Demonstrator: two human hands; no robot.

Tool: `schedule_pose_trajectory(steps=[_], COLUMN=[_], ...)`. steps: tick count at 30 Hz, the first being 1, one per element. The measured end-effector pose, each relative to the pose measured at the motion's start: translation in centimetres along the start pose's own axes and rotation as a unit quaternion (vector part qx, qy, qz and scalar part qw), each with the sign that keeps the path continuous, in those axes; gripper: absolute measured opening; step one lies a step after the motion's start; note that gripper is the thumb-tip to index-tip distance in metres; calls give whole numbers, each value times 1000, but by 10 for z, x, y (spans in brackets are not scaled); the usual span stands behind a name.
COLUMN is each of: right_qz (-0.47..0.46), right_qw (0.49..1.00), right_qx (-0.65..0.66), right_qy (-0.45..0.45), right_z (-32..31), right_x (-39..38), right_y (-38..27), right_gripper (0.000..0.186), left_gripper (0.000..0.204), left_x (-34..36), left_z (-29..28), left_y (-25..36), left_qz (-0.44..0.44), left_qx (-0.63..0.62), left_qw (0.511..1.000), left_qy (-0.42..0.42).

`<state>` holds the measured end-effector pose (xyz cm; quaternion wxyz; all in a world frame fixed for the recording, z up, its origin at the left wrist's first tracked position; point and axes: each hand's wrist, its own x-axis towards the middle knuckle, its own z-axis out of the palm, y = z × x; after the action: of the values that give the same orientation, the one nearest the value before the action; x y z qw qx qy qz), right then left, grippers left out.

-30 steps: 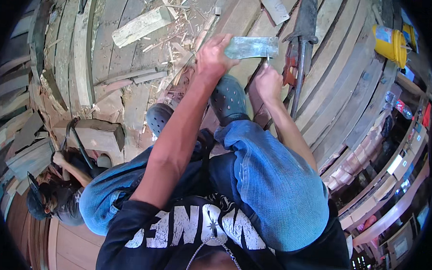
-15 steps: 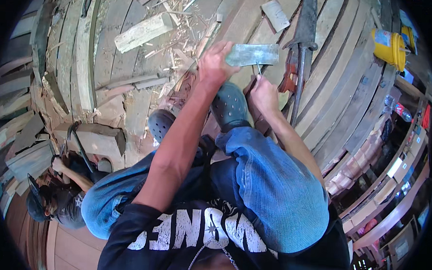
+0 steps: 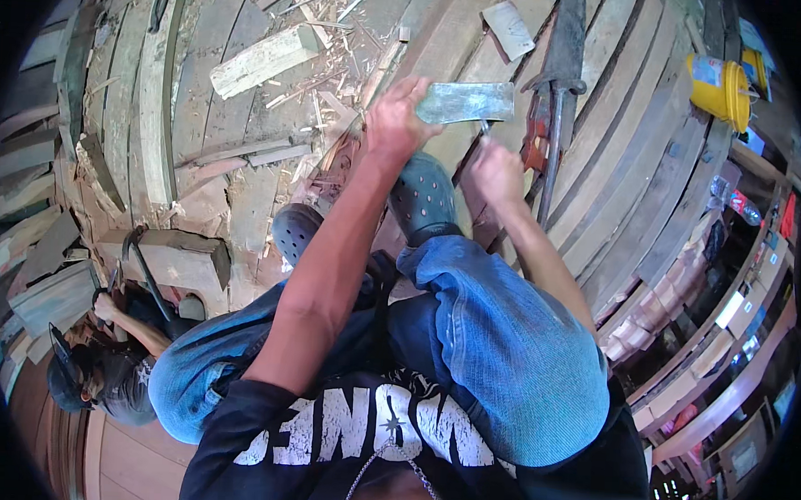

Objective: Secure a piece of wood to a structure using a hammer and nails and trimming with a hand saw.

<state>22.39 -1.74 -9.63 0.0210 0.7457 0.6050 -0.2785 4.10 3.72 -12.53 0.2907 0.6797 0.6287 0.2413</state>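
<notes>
My left hand (image 3: 397, 114) is closed on one end of a flat, rectangular grey-green piece (image 3: 468, 103); whether it is metal or painted wood I cannot tell. Below the piece's lower edge, my right hand (image 3: 496, 172) grips a thin, pale metal tool (image 3: 485, 127) whose tip points up at that edge. Motion blurs this hand, and most of the tool is hidden in the fist. Under the piece, between my forearms, is my shoe (image 3: 423, 193) with holes in it.
A long dark metal bar (image 3: 557, 105) lies right of my right hand. A pale wood block (image 3: 264, 61) and shavings lie at far left; a small pale board (image 3: 508, 31) lies beyond. A yellow bucket (image 3: 720, 90) stands right. Another person (image 3: 114, 363) is at lower left.
My right hand has shifted slightly right and down with the tool, so less of the tool shows. My left hand and the flat piece have stayed nearly still.
</notes>
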Motion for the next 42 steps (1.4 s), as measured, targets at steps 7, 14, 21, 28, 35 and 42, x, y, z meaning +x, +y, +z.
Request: schedule_pose_trajectory(steps=[7,14,21,28,35,42], right_qz=[44,38,57,53,46,-3], right_qw=[999,999,998,998,997,999], right_qx=[-6,24,0,3,-22,-25], right_qy=[21,20,16,42,53,34], right_z=[-12,-14,-17,-8,-8,-15], right_x=[2,-2,-1,0,1,-4], right_y=[-6,-7,1,-5,0,-5], right_gripper=[27,29,29,32,29,24], left_gripper=[67,67,71,73,70,71], left_x=[0,-1,1,2,0,-7], left_z=[-4,-5,-8,-6,-6,-5], left_y=[2,3,10,3,4,1], left_qz=[-7,-19,-44,-34,-44,-44], left_qx=[9,13,10,-2,-3,7], left_qw=[1000,1000,998,998,998,999], left_qy=[-4,-2,-48,-44,-50,-29])
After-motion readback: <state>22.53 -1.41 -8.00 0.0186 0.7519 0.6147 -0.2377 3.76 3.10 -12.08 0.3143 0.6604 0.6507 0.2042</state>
